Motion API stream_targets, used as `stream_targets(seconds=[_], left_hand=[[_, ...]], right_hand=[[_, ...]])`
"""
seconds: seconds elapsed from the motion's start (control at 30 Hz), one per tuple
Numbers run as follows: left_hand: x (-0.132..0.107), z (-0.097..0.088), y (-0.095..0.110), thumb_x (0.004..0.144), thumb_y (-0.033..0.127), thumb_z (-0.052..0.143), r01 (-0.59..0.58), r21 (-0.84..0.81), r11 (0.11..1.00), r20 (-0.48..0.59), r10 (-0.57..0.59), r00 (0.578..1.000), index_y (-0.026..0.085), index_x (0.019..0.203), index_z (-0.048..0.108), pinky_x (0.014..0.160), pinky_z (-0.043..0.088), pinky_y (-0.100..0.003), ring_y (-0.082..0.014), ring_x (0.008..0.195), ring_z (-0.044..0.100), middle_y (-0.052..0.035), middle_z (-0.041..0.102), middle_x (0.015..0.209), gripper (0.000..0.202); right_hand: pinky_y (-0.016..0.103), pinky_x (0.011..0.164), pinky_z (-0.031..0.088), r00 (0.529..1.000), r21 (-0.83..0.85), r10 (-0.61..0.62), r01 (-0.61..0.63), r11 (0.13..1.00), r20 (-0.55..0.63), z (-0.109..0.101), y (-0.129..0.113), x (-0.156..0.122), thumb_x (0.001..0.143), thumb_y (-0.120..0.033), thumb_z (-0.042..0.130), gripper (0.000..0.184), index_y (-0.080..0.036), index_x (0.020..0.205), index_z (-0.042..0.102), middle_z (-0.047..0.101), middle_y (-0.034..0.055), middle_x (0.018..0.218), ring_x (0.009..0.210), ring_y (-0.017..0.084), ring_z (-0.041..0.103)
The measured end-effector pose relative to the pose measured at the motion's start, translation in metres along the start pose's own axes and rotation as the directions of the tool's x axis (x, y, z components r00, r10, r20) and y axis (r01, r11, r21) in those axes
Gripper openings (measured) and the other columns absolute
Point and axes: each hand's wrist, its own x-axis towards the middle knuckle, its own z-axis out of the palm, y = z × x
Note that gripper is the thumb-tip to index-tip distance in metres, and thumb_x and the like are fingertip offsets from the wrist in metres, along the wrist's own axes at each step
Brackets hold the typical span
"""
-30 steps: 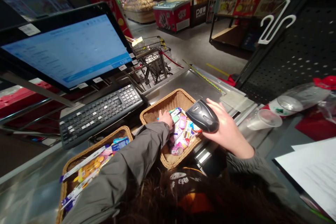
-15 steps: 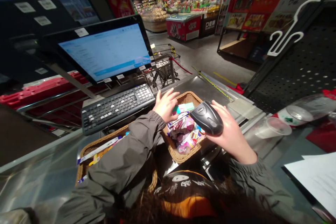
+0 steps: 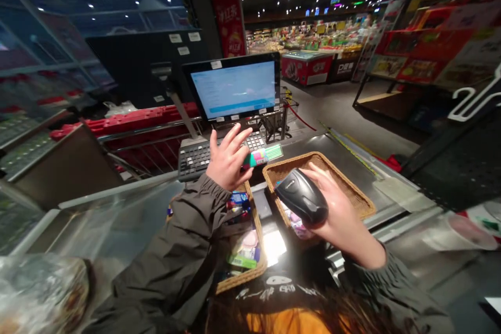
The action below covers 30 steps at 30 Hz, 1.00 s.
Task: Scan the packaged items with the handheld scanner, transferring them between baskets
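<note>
My left hand (image 3: 228,162) pinches a slim packet (image 3: 265,155) between thumb and lower fingers, its other fingers raised. The packet is teal and pink, with a clear end showing green stripes; I cannot make out its kind. Behind it lies the keyboard (image 3: 194,159). My right hand (image 3: 335,203) wraps round a black handheld barcode scanner (image 3: 301,195) over the right wicker basket (image 3: 354,195). Small pink-wrapped goods (image 3: 297,227) show in that basket beneath the scanner. Under my left forearm is another wicker basket (image 3: 259,229) with colourful packets, partly hidden by my sleeve.
A monitor (image 3: 237,88) stands behind the keyboard on the metal counter (image 3: 117,224). Something in clear plastic (image 3: 43,292) lies at lower left. To the right are a plastic cup (image 3: 465,232) and a white hanger (image 3: 465,99); a shopping cart (image 3: 274,125) stands beyond.
My left hand has lifted the packet out of the right basket and moved left, over the keyboard's edge. The scanner stays in my right hand. The view has swung left and up.
</note>
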Motion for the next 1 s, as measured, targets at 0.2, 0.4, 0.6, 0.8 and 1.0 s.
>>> stream_targets(seconds=[0.2,0.4,0.6,0.8,1.0], left_hand=[[-0.037,-0.020,-0.026,0.080,0.031,0.062,0.063,0.020,0.998,-0.004,-0.063,0.998,0.021,0.091,0.060,0.118,0.002,-0.067,-0.0350,0.145,0.034,-0.0129,0.051,0.148,0.015],[-0.061,-0.030,-0.044,0.080,0.034,0.061,0.104,0.021,0.994,-0.010,-0.104,0.995,0.021,0.093,0.062,0.119,0.001,-0.065,-0.0353,0.145,0.035,-0.0128,0.052,0.147,0.018],[-0.072,-0.039,-0.052,0.078,0.031,0.063,0.145,0.022,0.989,0.019,-0.145,0.989,0.022,0.094,0.063,0.119,0.000,-0.066,-0.0361,0.145,0.034,-0.0112,0.050,0.149,0.018],[-0.085,-0.040,-0.058,0.078,0.031,0.063,0.153,0.010,0.988,0.025,-0.153,0.988,0.022,0.094,0.063,0.120,-0.001,-0.066,-0.0341,0.145,0.035,-0.0114,0.050,0.149,0.018],[-0.108,-0.038,-0.065,0.075,0.030,0.064,0.178,-0.018,0.984,0.092,-0.176,0.980,0.021,0.092,0.063,0.119,0.002,-0.066,-0.0348,0.142,0.039,-0.0127,0.051,0.148,0.020]], right_hand=[[0.069,0.114,0.029,0.998,0.025,-0.034,0.033,0.999,0.047,0.017,-0.029,0.013,0.082,-0.027,0.059,0.048,-0.019,0.128,0.055,0.053,0.0177,0.141,0.143,0.038,0.036],[0.072,0.112,0.029,0.991,0.049,-0.076,0.071,0.996,0.107,0.026,-0.049,0.022,0.078,-0.026,0.059,0.045,-0.017,0.122,0.060,0.055,0.0186,0.137,0.142,0.040,0.038],[0.072,0.114,0.026,0.990,0.055,-0.065,0.058,0.997,0.129,0.031,-0.064,0.024,0.079,-0.027,0.058,0.043,-0.020,0.121,0.060,0.057,0.0165,0.135,0.143,0.038,0.037],[0.071,0.114,0.025,0.986,0.043,-0.060,0.054,0.998,0.154,0.035,-0.071,0.023,0.081,-0.031,0.061,0.043,-0.020,0.122,0.060,0.054,0.0168,0.138,0.143,0.038,0.036],[0.074,0.113,0.024,0.979,0.063,-0.066,0.055,0.997,0.191,0.042,-0.074,0.022,0.078,-0.030,0.064,0.044,-0.020,0.120,0.061,0.054,0.0169,0.139,0.142,0.040,0.036]])
